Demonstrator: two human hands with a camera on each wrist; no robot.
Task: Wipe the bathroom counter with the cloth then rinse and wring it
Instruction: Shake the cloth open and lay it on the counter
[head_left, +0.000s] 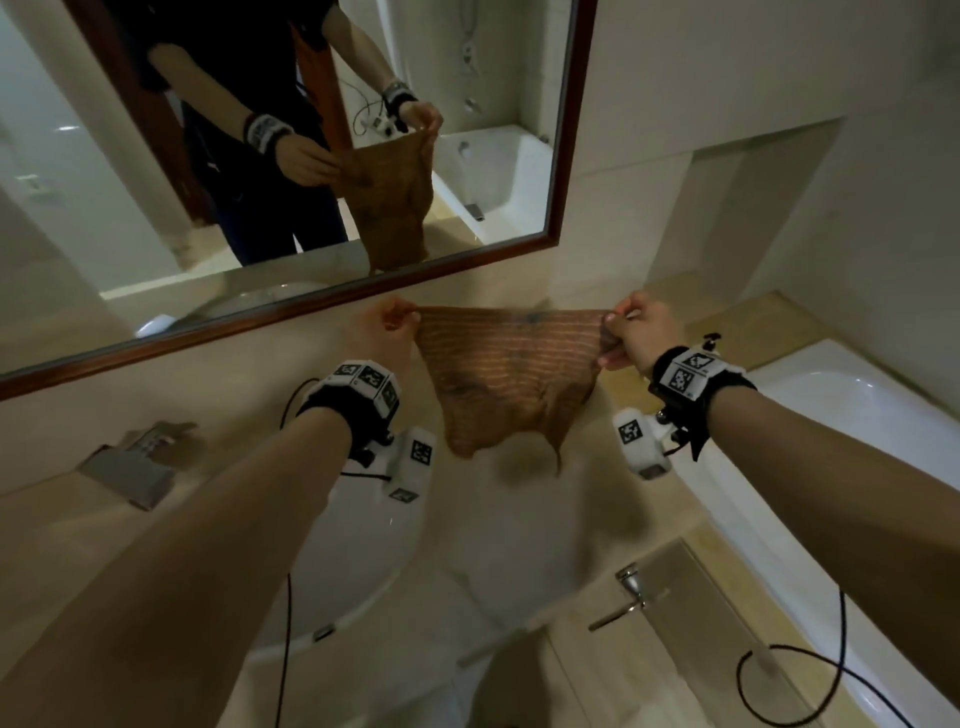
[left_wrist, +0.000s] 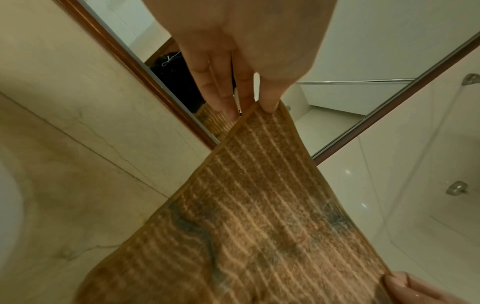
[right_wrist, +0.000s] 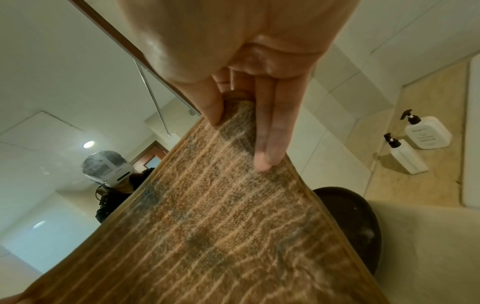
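Held up between two hands over the beige stone bathroom counter (head_left: 519, 519), near its back edge below the wood-framed mirror (head_left: 566, 156): a brown ribbed microfibre cloth (head_left: 506, 374), stained in dark patches, stretched by its top corners and hanging clear of the surface. Left hand (head_left: 387, 325) pinching one corner between thumb and fingertips (left_wrist: 270, 107); right hand (head_left: 641, 332) clamped on the other, thumb under and fingers (right_wrist: 262, 162) lying along the weave. White oval basin (head_left: 363, 545) set into the counter's front left, chrome tap (head_left: 132, 462) at its left edge. Judged to be spreading the cloth open, whether ahead of wiping or after wringing is unclear; next likely calls for lowering it flat onto the stone
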